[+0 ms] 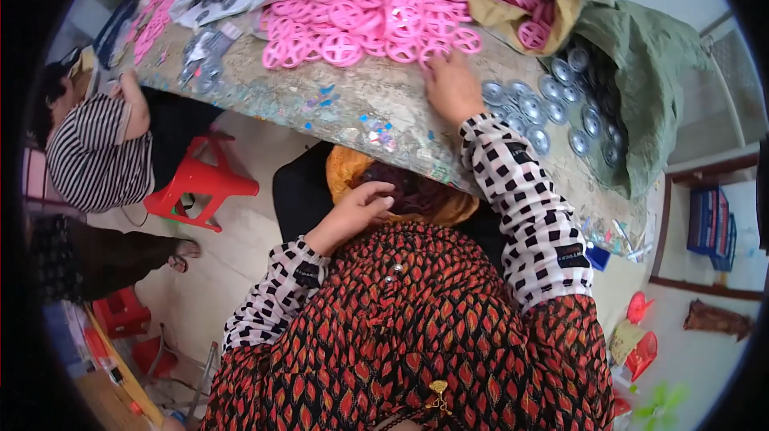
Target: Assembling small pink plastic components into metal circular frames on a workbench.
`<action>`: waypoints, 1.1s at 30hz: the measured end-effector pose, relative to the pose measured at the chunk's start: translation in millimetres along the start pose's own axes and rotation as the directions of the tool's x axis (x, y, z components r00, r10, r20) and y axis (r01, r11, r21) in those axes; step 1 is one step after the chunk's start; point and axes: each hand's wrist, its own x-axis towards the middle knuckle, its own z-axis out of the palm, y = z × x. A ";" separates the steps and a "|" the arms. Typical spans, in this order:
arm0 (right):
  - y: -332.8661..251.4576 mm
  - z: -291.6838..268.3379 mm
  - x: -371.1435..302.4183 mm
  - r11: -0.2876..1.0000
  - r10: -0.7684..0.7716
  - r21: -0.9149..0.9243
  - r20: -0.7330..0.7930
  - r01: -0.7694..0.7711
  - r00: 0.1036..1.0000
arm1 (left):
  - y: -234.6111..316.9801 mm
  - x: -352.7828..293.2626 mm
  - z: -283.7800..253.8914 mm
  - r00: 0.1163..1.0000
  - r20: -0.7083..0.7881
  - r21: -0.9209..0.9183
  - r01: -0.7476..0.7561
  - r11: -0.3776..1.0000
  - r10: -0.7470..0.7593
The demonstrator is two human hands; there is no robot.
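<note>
My right hand (455, 90) reaches across the worktable, its fingers closed at the edge of a pink plastic wheel (435, 49) on the near side of a heap. That heap of pink spoked wheels (344, 46) spills out of a white sack. Low over my lap is my left hand (359, 211), fingers stretched loosely to the right and nothing plainly held in them. Beneath it, an orange-yellow bag (344, 165) in my lap contains dark purplish pieces (412, 189), partly hidden by the table edge. Grey round discs (525, 106) lie just right of my right hand.
The worn worktable (280, 98) carries small blue and shiny scraps near its edge. A green sack (649, 86) with more grey discs stands at the right. To the left, a person in a striped top (100, 151) sits on a red stool (204, 183); another person's leg shows below.
</note>
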 end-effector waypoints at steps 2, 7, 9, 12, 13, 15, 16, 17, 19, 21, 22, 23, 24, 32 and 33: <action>6.9 11.0 5.6 0.999 -0.037 -0.015 0.030 0.038 0.999 | 1.6 -1.9 -1.8 1.000 0.010 0.019 -0.024 1.000 0.024; -8.7 -12.2 -31.1 0.984 -0.174 0.038 0.077 0.172 0.982 | 24.4 -6.8 -6.7 0.994 -0.062 -0.194 -0.103 0.976 0.092; -33.3 -34.3 -68.0 0.934 -0.334 0.162 0.071 0.320 0.940 | 41.9 -8.1 -0.6 0.992 -0.097 -0.315 -0.112 0.943 0.085; -48.5 -41.4 -116.1 0.841 -0.518 0.285 0.180 0.459 0.836 | 50.1 8.7 4.2 0.977 -0.145 -0.663 -0.215 0.717 0.158; -48.3 -44.0 -126.3 0.830 -0.540 0.314 0.241 0.462 0.807 | 51.1 13.0 6.1 0.980 -0.125 -0.667 -0.199 0.718 0.156; -42.1 -52.2 -126.4 0.840 -0.483 0.355 0.145 0.411 0.863 | 51.3 17.8 6.9 0.986 -0.109 -0.669 -0.169 0.724 0.128; -39.9 -58.5 -125.3 0.829 -0.432 0.413 0.042 0.378 0.901 | 46.8 17.1 4.1 0.988 -0.105 -0.684 -0.155 0.713 0.114; -27.0 -67.3 -114.3 0.841 -0.393 0.386 -0.048 0.380 0.918 | 49.9 15.5 2.8 0.991 -0.104 -0.702 -0.132 0.700 0.082; 16.9 -68.1 -84.5 0.922 -0.296 0.224 -0.124 0.317 0.947 | 46.3 15.8 -1.5 0.991 -0.093 -0.738 -0.133 0.661 0.096; 44.4 -68.9 -59.7 0.987 -0.160 -0.043 -0.083 0.157 0.984 | 44.7 23.9 -3.0 0.992 -0.059 -0.754 -0.119 0.646 0.115; 50.7 -69.0 -51.8 0.978 -0.126 -0.176 -0.046 0.116 0.991 | 45.2 24.7 -2.3 0.992 -0.064 -0.781 -0.116 0.614 0.106; 55.5 -67.2 -46.5 0.977 -0.125 -0.177 -0.048 0.115 0.991 | 46.6 25.1 -1.6 0.993 -0.071 -0.806 -0.115 0.581 0.097; 59.7 -63.8 -42.5 0.954 -0.098 -0.282 0.037 0.104 0.995 | 49.3 27.0 -0.7 0.991 -0.050 -0.819 -0.110 0.564 0.121; 21.3 -76.8 -52.1 0.989 -0.141 -0.081 -0.252 0.124 0.957 | 62.4 26.5 -0.1 0.987 -0.062 -0.867 -0.126 0.483 0.145; 1.7 -84.6 -60.9 0.974 -0.142 0.137 -0.255 0.181 0.957 | 62.3 31.2 2.7 0.987 -0.061 -0.865 -0.128 0.485 0.152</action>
